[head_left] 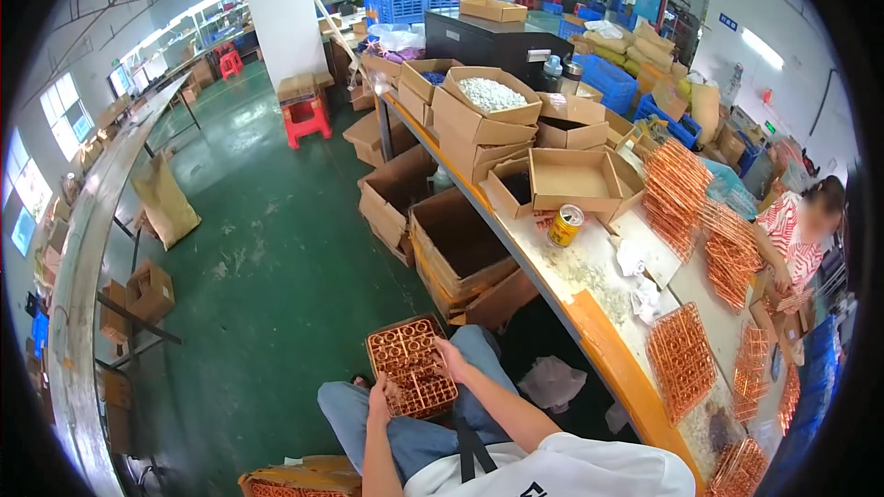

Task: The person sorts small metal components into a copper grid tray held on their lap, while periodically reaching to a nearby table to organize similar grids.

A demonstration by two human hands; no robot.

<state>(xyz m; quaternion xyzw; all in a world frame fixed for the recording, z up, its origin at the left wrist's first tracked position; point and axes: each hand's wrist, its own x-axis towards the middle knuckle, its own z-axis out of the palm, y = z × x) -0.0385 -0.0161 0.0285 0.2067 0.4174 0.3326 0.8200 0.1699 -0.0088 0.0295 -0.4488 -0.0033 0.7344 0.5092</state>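
Down at the lap, the left hand grips the lower left edge of a square copper-coloured wire grid tray, fingers curled around its rim. The tray rests tilted on the person's knees in blue jeans, between the 2 hands. The right hand holds the tray's right edge, fingers closed over the rim. Below the left hand, at the picture's lower edge, lies another copper grid on a brown cardboard box. Right of the hands, open brown cardboard boxes stand on the green floor under a long counter with an orange edge. Further right on the counter lie a yellow tin can and stacked copper wire racks.
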